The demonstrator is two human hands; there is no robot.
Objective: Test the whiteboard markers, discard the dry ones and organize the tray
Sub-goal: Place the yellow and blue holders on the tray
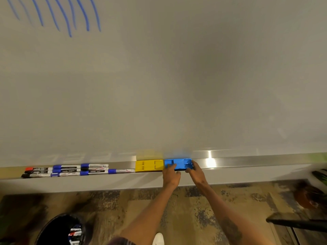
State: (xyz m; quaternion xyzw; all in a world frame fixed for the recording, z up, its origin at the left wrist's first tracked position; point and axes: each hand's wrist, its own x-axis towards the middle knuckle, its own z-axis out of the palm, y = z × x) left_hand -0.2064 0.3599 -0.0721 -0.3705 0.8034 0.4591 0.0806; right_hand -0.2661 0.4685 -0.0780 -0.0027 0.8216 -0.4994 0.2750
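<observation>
Blue plastic under both my hands: the blue eraser point(178, 164) sits mid-tray, almost touching the yellow eraser point(149, 165). My left hand point(170, 175) pinches its left half and my right hand point(196, 172) grips its right end. The markers point(67, 170) lie bunched toward the left end of the tray point(247, 163), and some seem to be in the bin point(60, 230), so I judge testing done and tidying left. Bare metal runs on rightward, with room to slide.
</observation>
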